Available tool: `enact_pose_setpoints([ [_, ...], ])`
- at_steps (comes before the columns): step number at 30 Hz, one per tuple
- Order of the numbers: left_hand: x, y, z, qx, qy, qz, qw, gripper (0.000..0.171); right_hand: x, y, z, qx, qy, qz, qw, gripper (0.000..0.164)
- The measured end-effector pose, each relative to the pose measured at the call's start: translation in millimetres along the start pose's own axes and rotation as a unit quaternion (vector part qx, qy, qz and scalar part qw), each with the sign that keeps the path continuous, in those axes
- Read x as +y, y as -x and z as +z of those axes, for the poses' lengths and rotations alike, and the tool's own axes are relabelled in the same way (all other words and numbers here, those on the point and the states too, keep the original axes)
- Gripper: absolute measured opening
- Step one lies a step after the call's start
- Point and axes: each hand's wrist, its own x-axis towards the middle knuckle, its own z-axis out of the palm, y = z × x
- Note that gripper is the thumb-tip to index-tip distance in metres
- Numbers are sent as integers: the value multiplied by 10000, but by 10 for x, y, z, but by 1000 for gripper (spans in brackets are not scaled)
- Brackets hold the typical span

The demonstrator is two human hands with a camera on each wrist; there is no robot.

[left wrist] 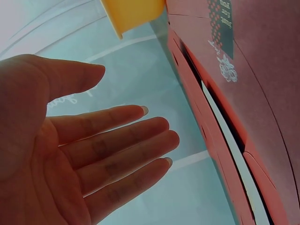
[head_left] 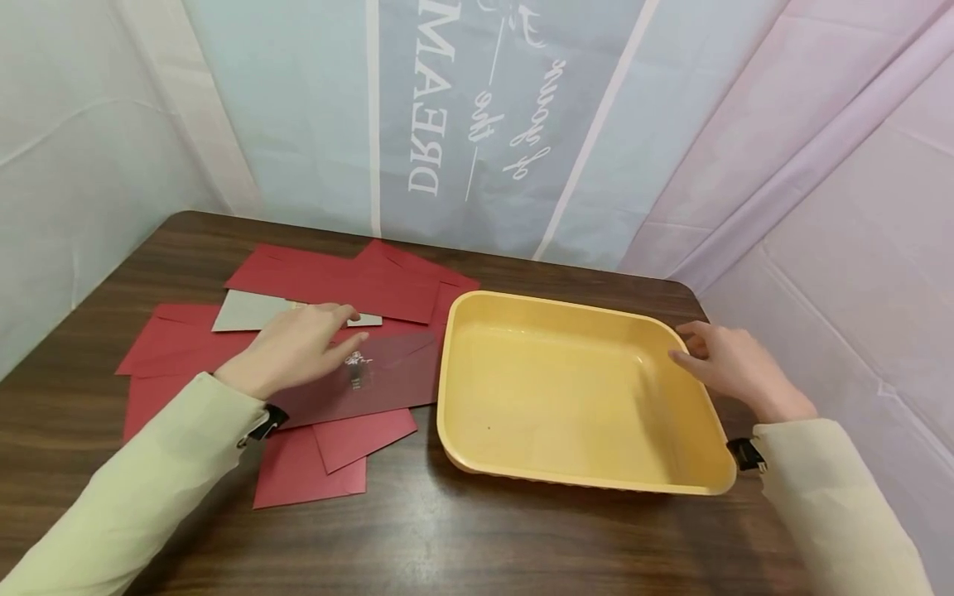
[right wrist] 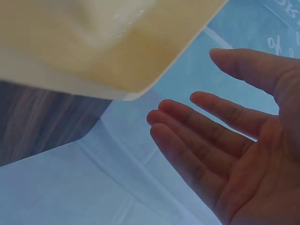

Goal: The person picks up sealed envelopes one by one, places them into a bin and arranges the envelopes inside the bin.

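Several red envelopes (head_left: 335,281) lie overlapping across the left half of the head view, on a dark wood-grain table (head_left: 417,546). Among them, left of centre, shows a pale grey piece (head_left: 249,310), partly covered by a red envelope and by the hand in front. From the lower left corner comes a pale sleeve (head_left: 142,488), ending at a black strap (head_left: 270,422). Beyond it, the person's left hand (head_left: 298,348) is over the envelopes, fingers relaxed and free; the left wrist view shows its bare palm at left, apart from the envelopes at right. Beneath the fingertips lies a darker maroon envelope (head_left: 395,372) with small white printing, its right end at the tub's left side; whether they touch is unclear. At top centre hangs a fabric backdrop (head_left: 298,124) with white lettering, "DREAM" running sideways. Right of centre sits a yellow rectangular tub (head_left: 551,397), its bare inside facing up. At the right, the right hand (head_left: 738,364) is by the tub's rim, fingers loosely extended; the right wrist view shows background between its fingertips and the tub. A matching sleeve (head_left: 842,497) fills the lower right.
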Motion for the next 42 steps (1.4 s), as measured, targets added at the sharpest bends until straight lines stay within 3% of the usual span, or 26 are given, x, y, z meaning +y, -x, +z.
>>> enact_pose_setpoints([
  [14,-119,122,13,46,-79,-119,9999,26,211,80,145,-467,68,298,9984,64],
  [23,-187,197,8,107,-172,-158,9997,24,300,118,214,-596,80,179,9980,59],
  [35,-294,361,56,118,-309,-309,9990,25,410,239,319,-1091,-1051,397,9877,56],
  [42,-372,474,51,77,-499,-509,9974,30,396,259,382,-1044,-1396,435,9837,42],
])
